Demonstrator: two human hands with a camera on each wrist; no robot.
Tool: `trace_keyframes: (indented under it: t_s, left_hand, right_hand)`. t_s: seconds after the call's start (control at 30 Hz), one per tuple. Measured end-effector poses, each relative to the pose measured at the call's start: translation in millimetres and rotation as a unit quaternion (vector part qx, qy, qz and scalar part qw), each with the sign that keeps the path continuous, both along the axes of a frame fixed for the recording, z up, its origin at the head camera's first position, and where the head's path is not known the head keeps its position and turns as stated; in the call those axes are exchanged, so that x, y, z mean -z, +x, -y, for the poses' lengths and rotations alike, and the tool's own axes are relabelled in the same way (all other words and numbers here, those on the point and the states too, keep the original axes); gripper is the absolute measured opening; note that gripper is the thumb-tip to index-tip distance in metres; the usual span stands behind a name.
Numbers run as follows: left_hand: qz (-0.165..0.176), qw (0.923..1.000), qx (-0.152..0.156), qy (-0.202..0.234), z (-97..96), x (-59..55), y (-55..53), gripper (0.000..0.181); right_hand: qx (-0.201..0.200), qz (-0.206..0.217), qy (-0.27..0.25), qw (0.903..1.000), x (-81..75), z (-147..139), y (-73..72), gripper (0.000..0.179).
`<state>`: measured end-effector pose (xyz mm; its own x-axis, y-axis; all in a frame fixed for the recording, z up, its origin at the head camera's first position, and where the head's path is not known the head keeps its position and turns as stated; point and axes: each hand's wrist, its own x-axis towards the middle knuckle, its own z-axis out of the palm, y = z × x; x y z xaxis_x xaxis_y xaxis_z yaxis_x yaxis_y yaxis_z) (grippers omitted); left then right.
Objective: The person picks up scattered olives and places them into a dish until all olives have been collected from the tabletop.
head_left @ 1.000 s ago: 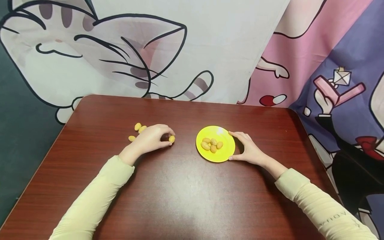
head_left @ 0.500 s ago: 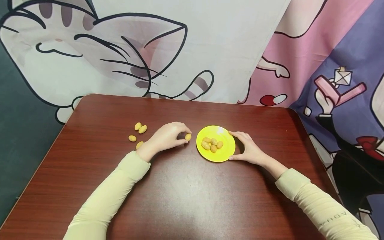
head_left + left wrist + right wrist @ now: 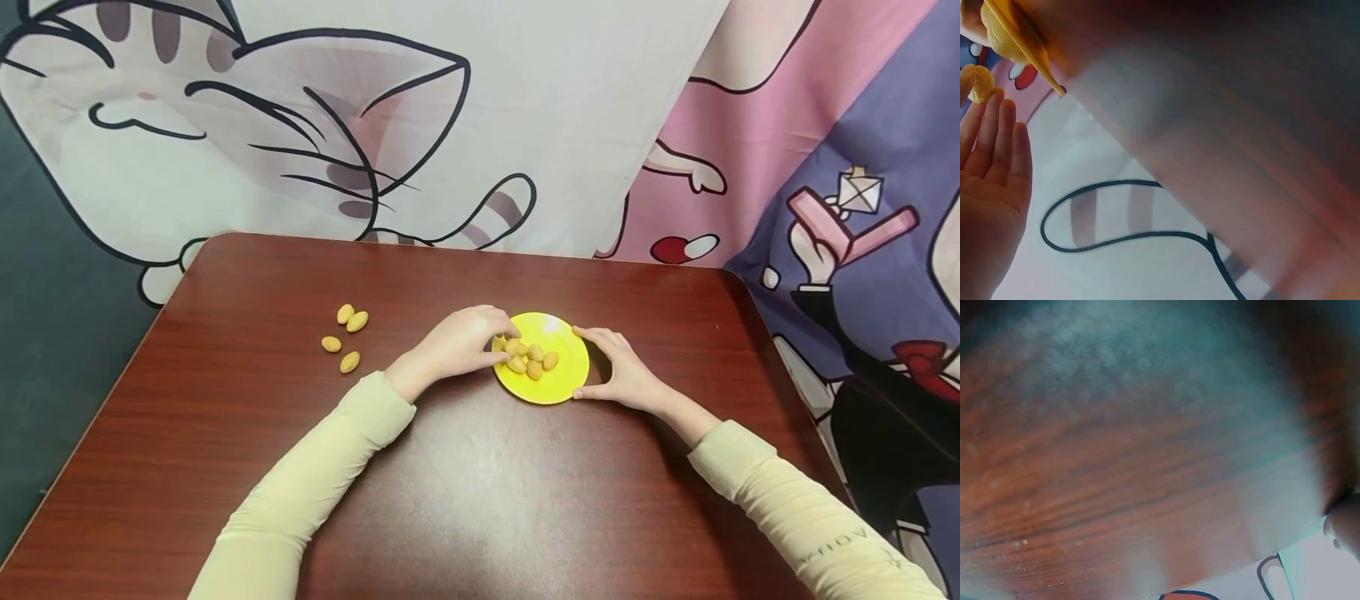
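My left hand [image 3: 465,337] reaches over the left rim of a small yellow plate [image 3: 566,379]. Between its thumb and fingertips it pinches a yellow oval nut-like piece [image 3: 982,84], seen up close in the left wrist view with the other fingers extended. Several similar pieces [image 3: 534,370] lie together on the plate. On the plate's right side my right hand [image 3: 622,375] holds the rim, thumb at the near edge and fingers at the far edge. Only a dark sliver of that hand enters the right wrist view, mostly filled by blurred tabletop.
Several more yellow oval pieces [image 3: 349,362] lie loose on the left of the reddish-brown wooden table [image 3: 465,500]. Beyond the table's far edge hangs a white cloth with a cartoon cat [image 3: 300,125]; a pink and purple printed cloth [image 3: 810,125] hangs at the right.
My left hand has moved right across the table, carrying the yellow oval piece from left of the plate to over its left rim. My right hand and the plate have stayed put.
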<state>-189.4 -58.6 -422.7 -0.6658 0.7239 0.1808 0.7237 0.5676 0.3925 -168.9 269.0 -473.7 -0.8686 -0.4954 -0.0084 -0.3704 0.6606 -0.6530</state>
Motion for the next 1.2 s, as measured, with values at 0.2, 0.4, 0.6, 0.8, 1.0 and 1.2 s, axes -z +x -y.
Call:
trace_keyframes:
  t_s: [0.2, 0.4, 0.6, 0.8, 1.0, 1.2]
  left_hand:
    - [-0.004, 0.9996, 0.028, -0.002, -17.9, 1.0, 0.9, 0.023]
    - [0.0, 0.9989, 0.047, -0.004, -34.0, 3.0, 0.4, 0.016]
    - [-0.022, 0.9975, 0.066, -0.007, -46.6, 3.0, -0.1, 0.015]
    - [-0.032, 0.9954, 0.087, -0.026, -57.4, 2.1, 0.5, 0.023]
    - [-0.034, 0.9936, 0.102, -0.035, -65.0, 5.4, 0.1, 0.019]
    - [-0.036, 0.9926, 0.111, -0.036, -66.8, 9.3, 1.0, 0.017]
  right_hand:
    - [-0.004, -0.008, 0.0, 1.0, 1.1, -0.5, -0.3, 0.105]
    - [-0.007, -0.025, -0.008, 0.9996, 1.5, -1.0, 1.5, 0.104]
    - [-0.007, -0.032, -0.013, 0.9994, 1.5, -0.4, 1.4, 0.103]
    - [-0.008, -0.019, -0.013, 0.9997, -0.5, 1.4, 0.6, 0.105]
    - [-0.007, -0.02, -0.009, 0.9997, -0.2, 0.8, 0.0, 0.105]
    - [-0.009, -0.029, -0.01, 0.9995, 0.9, 0.1, 0.9, 0.103]
